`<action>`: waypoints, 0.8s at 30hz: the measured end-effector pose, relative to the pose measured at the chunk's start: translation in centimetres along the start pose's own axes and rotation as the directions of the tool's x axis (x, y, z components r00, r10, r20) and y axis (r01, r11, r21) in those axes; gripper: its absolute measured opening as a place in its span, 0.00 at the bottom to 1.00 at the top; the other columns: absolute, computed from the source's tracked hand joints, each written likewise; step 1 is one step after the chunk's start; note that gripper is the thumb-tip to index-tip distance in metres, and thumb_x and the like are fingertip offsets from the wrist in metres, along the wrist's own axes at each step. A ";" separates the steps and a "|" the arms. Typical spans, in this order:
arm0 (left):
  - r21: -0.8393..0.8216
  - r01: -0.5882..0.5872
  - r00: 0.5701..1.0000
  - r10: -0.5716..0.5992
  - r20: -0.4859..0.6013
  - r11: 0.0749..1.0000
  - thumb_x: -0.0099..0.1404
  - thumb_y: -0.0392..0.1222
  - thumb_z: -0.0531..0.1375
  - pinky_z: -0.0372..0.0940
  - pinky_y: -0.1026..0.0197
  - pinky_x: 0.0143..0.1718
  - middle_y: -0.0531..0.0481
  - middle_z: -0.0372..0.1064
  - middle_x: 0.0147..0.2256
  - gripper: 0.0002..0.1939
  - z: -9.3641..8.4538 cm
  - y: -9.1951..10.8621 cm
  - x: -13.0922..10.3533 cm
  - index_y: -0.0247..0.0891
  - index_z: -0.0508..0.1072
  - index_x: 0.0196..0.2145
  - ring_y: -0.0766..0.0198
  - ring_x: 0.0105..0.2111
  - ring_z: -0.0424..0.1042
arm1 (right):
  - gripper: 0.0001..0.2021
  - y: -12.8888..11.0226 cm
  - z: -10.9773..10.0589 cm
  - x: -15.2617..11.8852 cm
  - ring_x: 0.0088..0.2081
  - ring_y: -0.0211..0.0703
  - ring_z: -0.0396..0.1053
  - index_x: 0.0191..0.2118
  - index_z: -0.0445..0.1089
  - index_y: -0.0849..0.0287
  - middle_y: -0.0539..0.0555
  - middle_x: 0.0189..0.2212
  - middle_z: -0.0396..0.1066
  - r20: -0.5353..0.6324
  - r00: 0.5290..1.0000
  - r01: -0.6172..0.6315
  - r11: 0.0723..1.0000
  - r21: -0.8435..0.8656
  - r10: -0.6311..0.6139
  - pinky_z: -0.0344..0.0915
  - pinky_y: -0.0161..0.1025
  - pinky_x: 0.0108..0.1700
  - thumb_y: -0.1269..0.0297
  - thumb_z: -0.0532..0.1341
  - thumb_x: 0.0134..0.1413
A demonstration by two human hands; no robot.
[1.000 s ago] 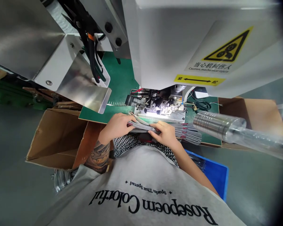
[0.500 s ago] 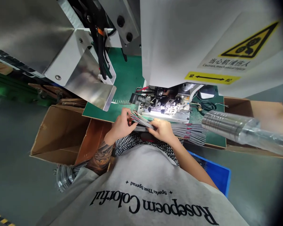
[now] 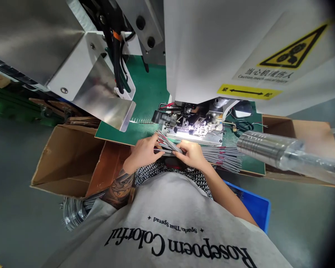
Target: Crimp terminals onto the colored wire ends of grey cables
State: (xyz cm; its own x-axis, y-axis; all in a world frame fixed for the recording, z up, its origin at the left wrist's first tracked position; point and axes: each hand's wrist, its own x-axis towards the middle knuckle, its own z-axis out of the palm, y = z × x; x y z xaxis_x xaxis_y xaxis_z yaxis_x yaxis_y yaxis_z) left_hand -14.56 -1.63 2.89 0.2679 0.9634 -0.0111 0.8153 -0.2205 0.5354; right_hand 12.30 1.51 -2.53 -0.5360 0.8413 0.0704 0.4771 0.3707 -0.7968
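Note:
A small bunch of grey wires (image 3: 167, 143) with reddish ends is gripped in my right hand (image 3: 192, 153), its free ends slanting up to the left. My left hand (image 3: 145, 149) is closed around wires at the left, thumb and fingers pinching close to the ends; the exact hold is partly hidden. More grey cables (image 3: 223, 157) with red marks lie fanned out along the table's front edge, beneath and to the right of my right hand. Just beyond my hands stands the lit metal head of the machine (image 3: 192, 128).
The machine's white housing (image 3: 212, 48) overhangs the green table (image 3: 147, 85). At left hangs a metal chute (image 3: 108, 100). Cardboard boxes (image 3: 67, 160) flank the table, and a blue bin (image 3: 257, 204) is at lower right. A clear-wrapped metal cylinder (image 3: 268, 147) juts in from the right.
My left hand has shifted slightly down and turned, its fingers curling over nearer the lower wires. The small bunch now slants more steeply from my right hand. The view has moved slightly.

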 end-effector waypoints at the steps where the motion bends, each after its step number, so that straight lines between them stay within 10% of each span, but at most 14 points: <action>1: -0.036 -0.025 0.999 0.024 -0.039 0.999 0.65 0.42 0.75 0.78 0.53 0.40 0.47 0.86 0.40 0.22 -0.3 0.3 0.0 0.41 0.73 0.52 0.49 0.42 0.88 | 0.12 0.1 0.0 0.0 0.30 0.40 0.63 0.41 0.82 0.55 0.49 0.30 0.72 0.000 1.000 0.009 1.000 0.004 -0.009 0.54 0.40 0.36 0.52 0.69 0.68; 8: -0.492 -0.046 0.976 -0.066 -0.207 0.870 0.59 0.40 0.79 0.72 0.64 0.26 0.56 0.81 0.31 0.24 0.4 2.2 1.0 0.43 0.75 0.49 0.66 0.24 0.78 | 0.12 0.3 0.4 0.1 0.30 0.40 0.63 0.43 0.84 0.53 0.48 0.29 0.72 -0.010 1.000 0.029 1.000 0.011 -0.029 0.54 0.40 0.36 0.50 0.72 0.66; 11: -0.740 -0.051 0.931 -0.236 -0.278 0.670 0.56 0.43 0.82 0.75 0.66 0.28 0.55 0.81 0.32 0.37 2.6 2.9 1.0 0.43 0.72 0.59 0.64 0.27 0.82 | 0.11 0.4 0.2 0.0 0.29 0.39 0.61 0.42 0.84 0.54 0.48 0.28 0.70 -0.025 0.999 0.049 0.998 0.041 -0.048 0.53 0.41 0.35 0.52 0.70 0.68; 14: -0.878 -0.126 0.872 -0.370 -0.320 0.462 0.60 0.51 0.79 0.70 0.68 0.21 0.56 0.79 0.33 0.29 5.1 3.7 0.6 0.42 0.72 0.51 0.70 0.21 0.74 | 0.14 0.6 0.2 -0.2 0.28 0.39 0.60 0.43 0.85 0.55 0.47 0.26 0.67 -0.045 0.997 0.065 0.995 0.077 -0.062 0.52 0.40 0.35 0.50 0.70 0.68; 24: -0.757 -0.026 0.919 -0.282 -0.275 0.653 0.70 0.49 0.73 0.83 0.51 0.52 0.41 0.88 0.46 0.12 8.4 4.4 1.3 0.39 0.89 0.44 0.50 0.47 0.87 | 0.20 0.4 0.1 -0.3 0.24 0.37 0.52 0.36 0.85 0.55 0.43 0.20 0.57 -0.213 0.977 0.042 0.940 0.339 0.033 0.51 0.39 0.31 0.42 0.73 0.64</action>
State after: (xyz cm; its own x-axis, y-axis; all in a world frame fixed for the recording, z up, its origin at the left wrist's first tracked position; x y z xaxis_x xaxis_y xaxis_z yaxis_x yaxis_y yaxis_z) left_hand -6.33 -2.59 -1.90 -0.1254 0.9896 0.0711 0.1362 -0.0538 0.9892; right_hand 12.61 1.36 -2.89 -0.3596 0.9174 0.1702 0.1901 0.2506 -0.9492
